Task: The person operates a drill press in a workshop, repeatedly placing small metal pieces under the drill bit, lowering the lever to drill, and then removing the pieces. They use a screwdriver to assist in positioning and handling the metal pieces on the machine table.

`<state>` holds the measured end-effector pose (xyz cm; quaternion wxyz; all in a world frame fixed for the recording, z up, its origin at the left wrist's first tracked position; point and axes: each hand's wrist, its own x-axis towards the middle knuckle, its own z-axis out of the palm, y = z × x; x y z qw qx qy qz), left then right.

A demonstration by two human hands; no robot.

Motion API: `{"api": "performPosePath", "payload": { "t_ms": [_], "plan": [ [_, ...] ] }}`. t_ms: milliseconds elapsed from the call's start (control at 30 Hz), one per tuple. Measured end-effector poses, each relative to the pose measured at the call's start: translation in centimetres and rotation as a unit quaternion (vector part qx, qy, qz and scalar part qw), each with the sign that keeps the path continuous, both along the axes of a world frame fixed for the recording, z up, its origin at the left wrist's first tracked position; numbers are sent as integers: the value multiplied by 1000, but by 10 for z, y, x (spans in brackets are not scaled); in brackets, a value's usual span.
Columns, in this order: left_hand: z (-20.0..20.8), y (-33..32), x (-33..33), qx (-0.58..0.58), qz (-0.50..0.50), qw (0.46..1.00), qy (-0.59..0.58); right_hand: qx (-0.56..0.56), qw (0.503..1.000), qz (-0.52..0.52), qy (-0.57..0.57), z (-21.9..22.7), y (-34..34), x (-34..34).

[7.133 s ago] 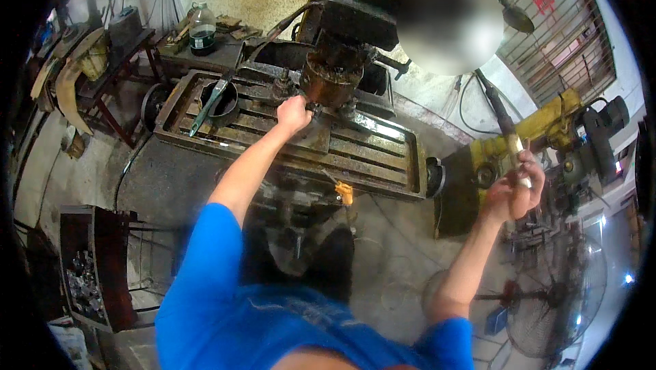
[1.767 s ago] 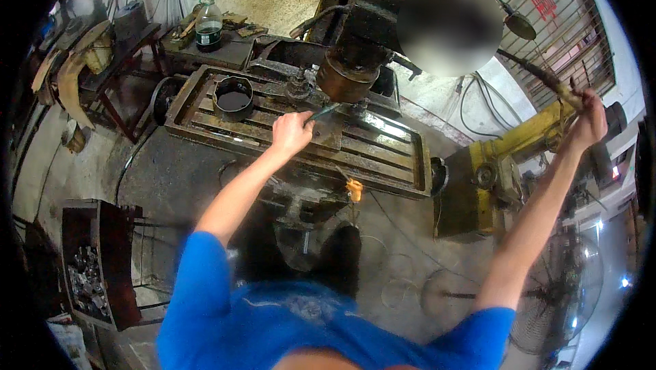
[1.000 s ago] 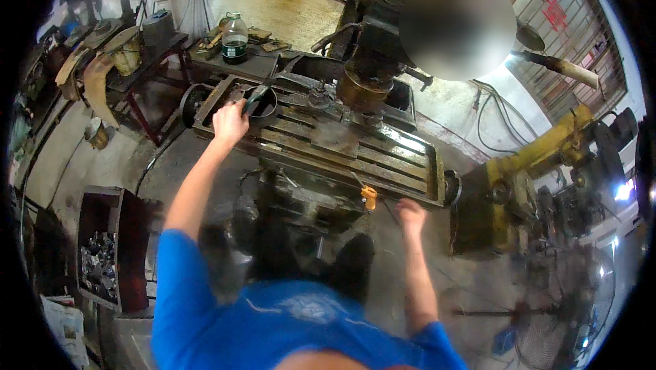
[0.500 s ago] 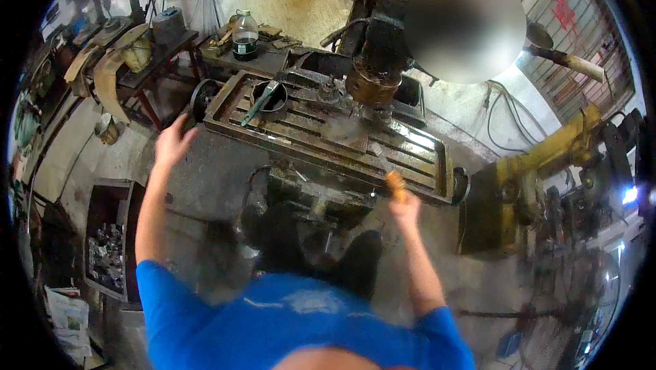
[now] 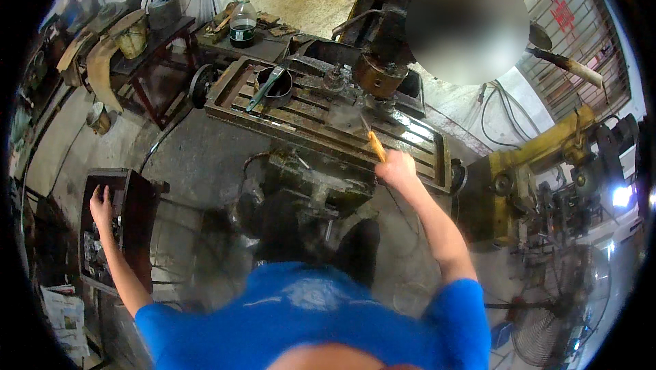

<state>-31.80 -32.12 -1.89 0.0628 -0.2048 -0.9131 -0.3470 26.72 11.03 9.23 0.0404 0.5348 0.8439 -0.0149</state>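
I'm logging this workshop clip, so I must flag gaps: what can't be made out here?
Head view only:
- Left hand: what its fingers touch in the dark bin, too small.
- Orange-handled tool in the right hand: its tip is blurred.
- Machine head: upper part is blurred out.

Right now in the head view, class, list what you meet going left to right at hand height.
Left hand at dark metal parts bin → right hand gripping orange-handled tool → yellow machine.
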Motion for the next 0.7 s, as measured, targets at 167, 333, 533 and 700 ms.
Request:
{"api": "performPosePath", "payload": {
  "t_ms": [167, 333, 533, 700],
  "plan": [
    [-11, -35, -1, 17, 38, 999, 30, 41, 997, -49, 43, -9, 53, -40],
    [-29, -92, 3, 135, 61, 989, 18, -17, 995, -25, 91, -16, 47, -60],
    [-20, -57, 11, 127, -12, 989, -75, -61, 972, 58, 219, -48, 45, 43],
    [16, -40, 29, 17, -57, 975, -213, 74, 974, 115, 183, -41, 25, 75]
  ]
}}
